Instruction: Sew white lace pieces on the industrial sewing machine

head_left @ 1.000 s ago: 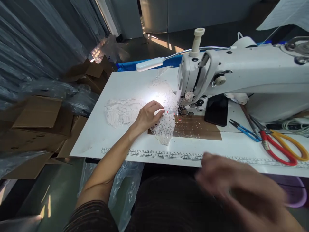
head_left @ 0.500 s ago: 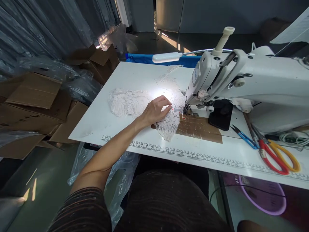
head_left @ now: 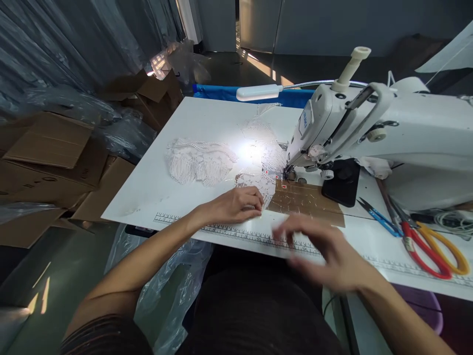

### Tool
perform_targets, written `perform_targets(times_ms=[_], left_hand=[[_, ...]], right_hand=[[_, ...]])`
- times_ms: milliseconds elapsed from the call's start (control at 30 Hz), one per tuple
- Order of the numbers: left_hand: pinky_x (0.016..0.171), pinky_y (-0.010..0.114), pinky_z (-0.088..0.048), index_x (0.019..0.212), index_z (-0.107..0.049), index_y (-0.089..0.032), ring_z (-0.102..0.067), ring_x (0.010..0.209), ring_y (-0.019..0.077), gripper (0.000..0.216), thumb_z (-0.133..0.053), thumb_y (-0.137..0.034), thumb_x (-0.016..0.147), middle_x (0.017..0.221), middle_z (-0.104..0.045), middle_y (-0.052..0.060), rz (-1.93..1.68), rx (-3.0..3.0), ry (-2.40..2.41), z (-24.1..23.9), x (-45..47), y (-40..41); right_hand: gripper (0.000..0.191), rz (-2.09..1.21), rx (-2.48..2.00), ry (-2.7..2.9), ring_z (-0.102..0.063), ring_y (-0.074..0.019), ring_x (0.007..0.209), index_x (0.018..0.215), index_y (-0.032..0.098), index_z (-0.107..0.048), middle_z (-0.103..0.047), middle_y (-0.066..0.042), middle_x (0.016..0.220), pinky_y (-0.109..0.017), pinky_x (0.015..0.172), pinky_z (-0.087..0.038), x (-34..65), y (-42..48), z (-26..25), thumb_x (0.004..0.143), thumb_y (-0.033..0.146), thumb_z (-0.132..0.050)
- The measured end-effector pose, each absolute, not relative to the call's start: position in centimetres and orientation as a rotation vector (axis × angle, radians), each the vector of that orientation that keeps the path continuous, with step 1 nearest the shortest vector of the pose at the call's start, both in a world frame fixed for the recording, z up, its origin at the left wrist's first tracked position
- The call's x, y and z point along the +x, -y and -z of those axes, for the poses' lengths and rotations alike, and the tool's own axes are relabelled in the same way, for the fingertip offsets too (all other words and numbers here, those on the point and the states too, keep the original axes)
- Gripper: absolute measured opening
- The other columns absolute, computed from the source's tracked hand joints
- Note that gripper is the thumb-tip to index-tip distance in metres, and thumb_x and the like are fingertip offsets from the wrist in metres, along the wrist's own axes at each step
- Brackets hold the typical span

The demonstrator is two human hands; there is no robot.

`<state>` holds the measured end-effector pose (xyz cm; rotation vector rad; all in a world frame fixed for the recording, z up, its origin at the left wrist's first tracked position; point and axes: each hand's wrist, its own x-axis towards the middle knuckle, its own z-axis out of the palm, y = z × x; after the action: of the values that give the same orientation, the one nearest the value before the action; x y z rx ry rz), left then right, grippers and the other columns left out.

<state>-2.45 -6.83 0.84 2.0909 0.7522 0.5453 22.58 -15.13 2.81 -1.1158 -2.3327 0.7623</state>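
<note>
A white sewing machine (head_left: 373, 133) stands on a white table (head_left: 192, 123). White lace fabric (head_left: 258, 180) lies under its needle and trails toward me. My left hand (head_left: 236, 204) rests on the near end of that lace, fingers curled and pinched on its edge. Blurred by motion, my right hand (head_left: 325, 251) hovers over the printed ruler (head_left: 236, 231) at the table's front edge, fingers spread, holding nothing. A second heap of lace (head_left: 195, 160) lies to the left under the lamp's glare.
A black phone (head_left: 342, 177) lies beside the needle on a brown taped patch (head_left: 306, 204). Blue snips (head_left: 377, 214) and red-and-yellow scissors (head_left: 428, 239) lie at the right. Cardboard boxes (head_left: 51, 158) and plastic bags crowd the floor to the left. A lamp (head_left: 260, 92) hangs above the table.
My left hand slid back from the needle area to the lace's near end by the ruler. My right hand came up from below into view over the table's front edge.
</note>
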Motion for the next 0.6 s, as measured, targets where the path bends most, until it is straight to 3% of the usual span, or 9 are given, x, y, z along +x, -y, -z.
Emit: perform_targets(times_ms=[100,133,233,333,600], left_hand=[[0.081,0.034,-0.053,0.085,-0.065,-0.018,-0.065,0.091,0.0170,0.011,-0.062,-0.029,0.086,0.103,-0.070,0.008,-0.691,1.753,-0.909,-1.2,-2.8,4.8],[0.077,0.032,-0.054,0.083,-0.063,-0.018,-0.065,0.086,0.0162,0.013,-0.062,-0.030,0.086,0.101,-0.071,0.008,-0.753,1.595,-0.973,-1.2,-2.9,3.9],[0.067,0.030,-0.053,0.078,-0.057,-0.017,-0.065,0.073,0.0156,0.016,-0.062,-0.030,0.084,0.086,-0.071,0.008,-0.930,1.169,-1.089,-0.6,-3.1,1.8],[0.069,0.030,-0.053,0.084,-0.058,-0.016,-0.067,0.076,0.0172,0.020,-0.069,-0.031,0.079,0.084,-0.071,0.007,-1.021,0.975,-1.114,0.1,-3.2,1.1],[0.079,0.029,-0.052,0.102,-0.059,-0.013,-0.069,0.084,0.0178,0.038,-0.079,-0.029,0.074,0.101,-0.074,0.013,-1.166,0.841,-1.111,-0.6,-3.6,2.1]], right_hand=[[0.071,-0.665,-1.073,2.268,-0.048,-0.0300,0.130,0.147,0.022,-0.040,-0.052,-0.014,0.140,-0.050,0.105,-0.046,20.5,8.7,-0.3,0.084,0.045,-0.064],[0.074,-0.642,-1.091,2.247,-0.049,-0.0306,0.130,0.149,0.020,-0.036,-0.050,-0.015,0.141,-0.050,0.104,-0.046,19.8,7.0,0.5,0.084,0.044,-0.064],[0.062,-0.629,-1.295,2.071,-0.064,-0.0287,0.105,0.141,0.016,-0.046,-0.066,-0.015,0.116,-0.044,0.087,-0.055,18.1,4.0,1.8,0.085,0.039,-0.061],[0.046,-0.584,-1.453,1.911,-0.067,-0.0244,0.082,0.131,0.016,-0.056,-0.071,-0.010,0.096,-0.037,0.072,-0.053,16.7,3.6,1.8,0.087,0.032,-0.054],[0.038,-0.772,-1.525,1.744,-0.063,-0.0208,0.076,0.119,0.014,-0.063,-0.071,-0.007,0.090,-0.033,0.071,-0.045,14.3,3.6,0.4,0.087,0.026,-0.047]])
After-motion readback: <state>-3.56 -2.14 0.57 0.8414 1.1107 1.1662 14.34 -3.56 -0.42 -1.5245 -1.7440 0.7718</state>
